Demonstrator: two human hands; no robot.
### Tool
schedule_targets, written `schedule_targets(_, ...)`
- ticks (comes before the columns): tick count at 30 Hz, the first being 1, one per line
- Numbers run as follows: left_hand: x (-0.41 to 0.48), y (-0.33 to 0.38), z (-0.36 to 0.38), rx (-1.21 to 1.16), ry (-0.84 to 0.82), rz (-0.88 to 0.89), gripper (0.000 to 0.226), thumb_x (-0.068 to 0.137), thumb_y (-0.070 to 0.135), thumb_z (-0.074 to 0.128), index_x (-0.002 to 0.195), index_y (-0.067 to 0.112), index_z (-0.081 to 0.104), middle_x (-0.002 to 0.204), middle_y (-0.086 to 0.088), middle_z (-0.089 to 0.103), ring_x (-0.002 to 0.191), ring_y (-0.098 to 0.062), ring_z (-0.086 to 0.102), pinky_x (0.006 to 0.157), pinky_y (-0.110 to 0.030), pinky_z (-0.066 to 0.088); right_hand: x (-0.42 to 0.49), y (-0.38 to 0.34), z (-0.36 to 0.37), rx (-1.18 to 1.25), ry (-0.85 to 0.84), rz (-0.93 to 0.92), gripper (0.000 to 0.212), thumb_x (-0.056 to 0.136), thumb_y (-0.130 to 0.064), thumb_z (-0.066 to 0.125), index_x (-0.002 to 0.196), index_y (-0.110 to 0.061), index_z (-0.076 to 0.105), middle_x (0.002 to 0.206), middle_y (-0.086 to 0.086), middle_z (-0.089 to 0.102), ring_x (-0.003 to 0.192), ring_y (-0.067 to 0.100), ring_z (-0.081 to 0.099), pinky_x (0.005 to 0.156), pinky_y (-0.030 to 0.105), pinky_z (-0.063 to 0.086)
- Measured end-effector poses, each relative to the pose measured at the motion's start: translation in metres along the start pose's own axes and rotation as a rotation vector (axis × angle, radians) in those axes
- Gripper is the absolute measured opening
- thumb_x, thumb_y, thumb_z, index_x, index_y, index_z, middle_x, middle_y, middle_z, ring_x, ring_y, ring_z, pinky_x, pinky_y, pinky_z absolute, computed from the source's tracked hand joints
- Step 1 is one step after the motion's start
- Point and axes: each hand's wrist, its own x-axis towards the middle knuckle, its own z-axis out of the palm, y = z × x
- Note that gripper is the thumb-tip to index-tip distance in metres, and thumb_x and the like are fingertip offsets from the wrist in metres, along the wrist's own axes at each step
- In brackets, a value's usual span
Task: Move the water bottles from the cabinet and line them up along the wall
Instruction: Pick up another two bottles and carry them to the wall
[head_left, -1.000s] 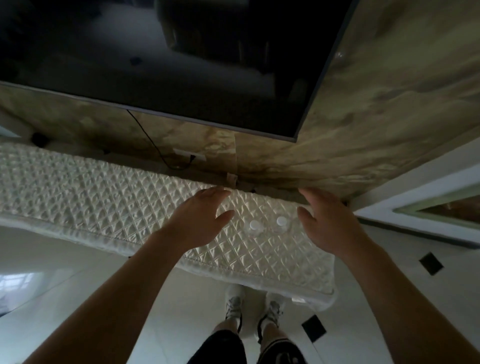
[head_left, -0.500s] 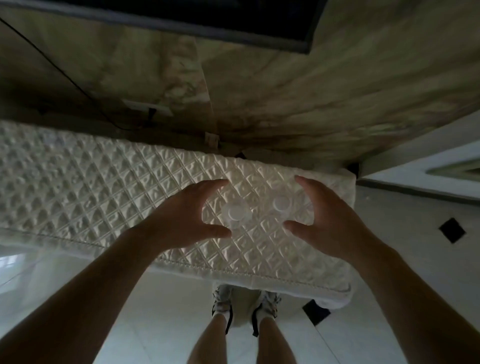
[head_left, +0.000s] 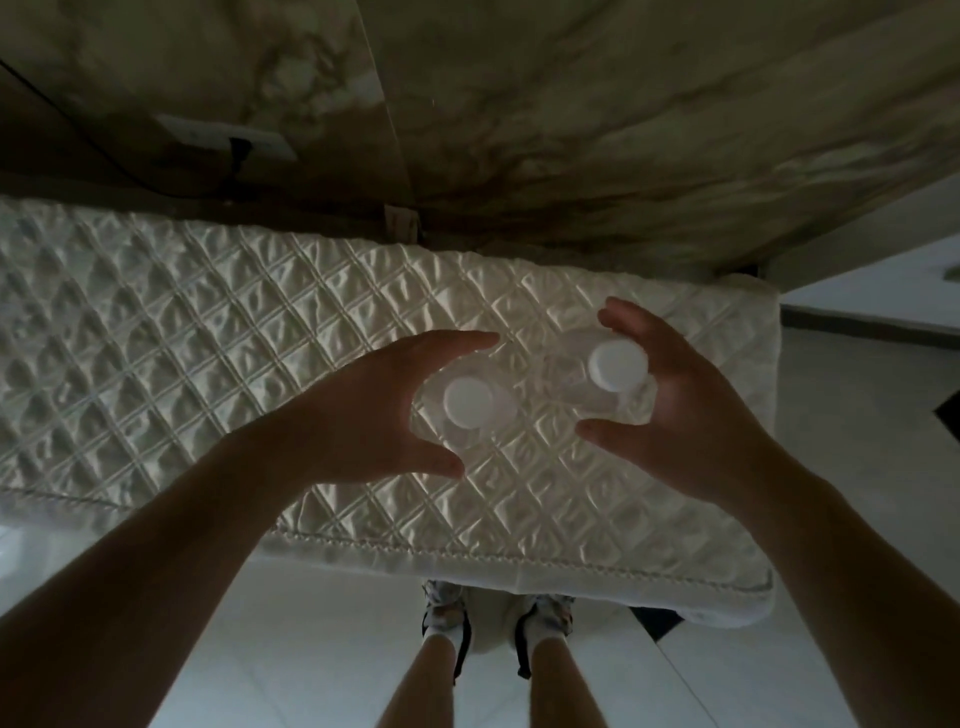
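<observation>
Two bottles, two hands, one grab off the cabinet

Dim room: marble wall (head_left: 623, 130) at the back, pale tile floor (head_left: 322, 649) below, and the cabinet top (head_left: 182, 338) covered in white quilting. Both clear bottles stand near its right end, roughly midway between the wall edge and the front edge. Right hand (head_left: 691, 415) is curled round the right bottle (head_left: 615, 366), which looks like a proper hold. Left hand (head_left: 363, 415) is cupped wide around the left bottle (head_left: 470, 402); can't tell if it's touching. Guessing one per hand saves a trip, and side grips keep them upright.
</observation>
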Motion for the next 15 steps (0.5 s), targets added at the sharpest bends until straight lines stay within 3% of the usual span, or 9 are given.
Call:
schedule_targets(4,0.0072,-0.0065,0.0097,-0.082,0.042,0.03,0.097,0.056,0.026,0.094,0.134,0.049,0.042,0.123,0.03,0.051,0.114,0.01,0.051,0.093,-0.013,0.043,0.0051,0.0058,0.0098,0.033,0.026,0.001,0.088,0.068,-0.033,0.084,0.14,-0.039,0.033,0.137,-0.022,0.044,0.123,0.002,0.044,0.101,0.025,0.038)
schedule_targets(7,0.0108,-0.009,0.0118,-0.105,0.077,0.037,0.092,0.053,0.025,0.096,0.131,0.042,0.049,0.121,0.026,0.057,0.111,0.006,0.056,0.09,-0.019,0.049,0.0076,0.0087,0.0114,0.088,0.04,0.012,0.08,0.067,-0.028,0.085,0.127,-0.049,0.037,0.115,-0.027,0.052,0.107,0.001,0.053,0.089,0.02,0.043)
schedule_targets(9,0.0117,-0.009,0.0122,-0.108,0.102,0.037,0.091,0.051,0.026,0.096,0.128,0.043,0.05,0.12,0.024,0.059,0.109,0.005,0.057,0.088,-0.02,0.051,0.0084,0.0094,0.0113,0.104,0.052,0.022,0.076,0.067,-0.027,0.085,0.12,-0.054,0.037,0.111,-0.028,0.054,0.106,0.002,0.054,0.087,0.022,0.045)
schedule_targets(13,0.0102,-0.0075,0.0099,-0.127,0.155,0.037,0.09,0.049,0.027,0.097,0.127,0.04,0.053,0.115,0.026,0.06,0.105,0.005,0.058,0.083,-0.016,0.05,0.009,0.0055,0.0095,0.128,0.065,0.029,0.068,0.068,-0.027,0.085,0.109,-0.058,0.04,0.106,-0.03,0.055,0.104,-0.007,0.053,0.083,0.018,0.045)
schedule_targets(15,0.0088,-0.0043,0.0058,-0.13,0.179,0.04,0.089,0.049,0.028,0.097,0.125,0.041,0.053,0.114,0.028,0.059,0.104,0.007,0.057,0.079,-0.011,0.047,0.0085,0.0027,0.0083,0.139,0.076,0.03,0.068,0.068,-0.027,0.085,0.106,-0.06,0.04,0.106,-0.03,0.056,0.105,-0.005,0.054,0.088,0.022,0.047)
